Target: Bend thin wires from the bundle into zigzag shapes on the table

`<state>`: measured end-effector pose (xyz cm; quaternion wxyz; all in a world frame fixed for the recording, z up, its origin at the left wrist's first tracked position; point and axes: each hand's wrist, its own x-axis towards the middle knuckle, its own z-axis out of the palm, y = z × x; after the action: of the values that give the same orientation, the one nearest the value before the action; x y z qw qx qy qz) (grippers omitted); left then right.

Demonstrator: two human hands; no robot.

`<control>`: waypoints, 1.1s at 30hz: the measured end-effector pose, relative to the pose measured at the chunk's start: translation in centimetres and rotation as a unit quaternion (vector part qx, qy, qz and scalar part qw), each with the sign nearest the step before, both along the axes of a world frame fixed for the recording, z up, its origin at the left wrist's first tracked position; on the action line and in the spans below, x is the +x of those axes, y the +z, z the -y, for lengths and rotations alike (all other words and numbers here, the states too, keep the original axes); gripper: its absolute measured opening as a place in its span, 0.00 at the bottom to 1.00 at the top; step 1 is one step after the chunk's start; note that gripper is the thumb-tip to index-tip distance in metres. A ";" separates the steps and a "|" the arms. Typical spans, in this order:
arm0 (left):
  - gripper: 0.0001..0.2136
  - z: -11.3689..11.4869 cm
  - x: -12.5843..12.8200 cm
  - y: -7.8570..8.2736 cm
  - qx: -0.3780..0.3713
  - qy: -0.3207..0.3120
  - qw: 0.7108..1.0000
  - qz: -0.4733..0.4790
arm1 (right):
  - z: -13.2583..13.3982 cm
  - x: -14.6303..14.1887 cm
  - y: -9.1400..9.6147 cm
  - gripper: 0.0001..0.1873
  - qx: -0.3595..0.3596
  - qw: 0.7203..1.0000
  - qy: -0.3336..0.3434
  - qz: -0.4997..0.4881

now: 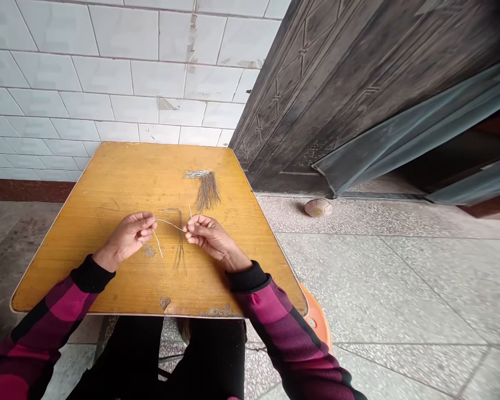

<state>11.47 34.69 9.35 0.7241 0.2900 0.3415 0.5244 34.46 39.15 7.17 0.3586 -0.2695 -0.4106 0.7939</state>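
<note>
A pale thin cord [169, 224] is stretched between my two hands above a yellow wooden table [120, 183]. My left hand [130, 235] pinches one end, and a loose tail hangs down from it. My right hand [206, 234] pinches the other end with fingers closed. A thin bunch of brown fibres [180, 244] hangs over the cord between the hands and trails on the table. Farther back lies a brown fibre tassel [207, 191] attached to a small woven strip [197, 174].
The table stands against a white tiled wall [108, 78]. A dark carved door [337, 94] stands to the right. A small worn ball [318, 208] lies on the speckled floor near it. An orange stool edge [319, 322] shows beside my right arm.
</note>
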 end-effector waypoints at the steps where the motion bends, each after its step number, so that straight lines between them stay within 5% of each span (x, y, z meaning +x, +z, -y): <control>1: 0.11 -0.2 -0.3 0.3 -0.003 0.000 1.000 0.003 | 0.1 0.3 0.2 0.16 0.025 0.999 0.037 -0.002; 4: 0.12 -0.7 -0.9 1.0 -0.025 -0.037 0.999 -0.002 | 0.0 0.7 0.4 0.25 0.067 0.992 0.107 -0.008; 6: 0.12 -1.0 -0.8 1.2 -0.042 -0.084 0.995 -0.018 | -0.2 0.6 0.2 0.27 0.078 0.993 0.093 0.008; 8: 0.11 -1.3 -0.4 1.3 -0.050 -0.127 0.990 -0.043 | -0.3 0.2 -0.2 0.25 0.119 0.991 0.022 0.058; 10: 0.10 -1.6 0.1 1.4 -0.051 -0.151 0.985 -0.059 | -0.2 -0.1 -0.4 0.20 0.227 0.957 -0.103 0.145; 13: 0.09 -2.1 0.7 1.3 -0.049 -0.143 0.988 -0.036 | 0.6 -0.3 -0.2 0.13 0.467 0.805 -0.247 0.272; 16: 0.09 -2.3 1.0 1.0 -0.054 -0.115 0.992 0.026 | 1.7 -0.8 0.1 0.12 0.642 0.651 -0.232 0.332; 19: 0.09 -1.9 1.4 0.5 -0.058 -0.091 0.990 0.089 | 2.4 -1.7 -0.3 0.16 0.702 0.569 -0.210 0.373; 24: 0.08 -0.7 2.0 0.1 -0.054 -0.079 0.989 0.111 | 1.8 -2.0 -1.0 0.10 0.709 0.531 -0.202 0.418; 33: 0.10 0.4 1.7 0.3 -0.046 -0.082 0.995 -0.045 | 1.1 -0.5 -0.8 0.15 0.731 0.510 -0.189 0.412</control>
<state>13.17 34.31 9.68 0.7612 0.3071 0.3725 0.4331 33.94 38.05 6.41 0.3606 -0.2794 -0.8868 -0.0740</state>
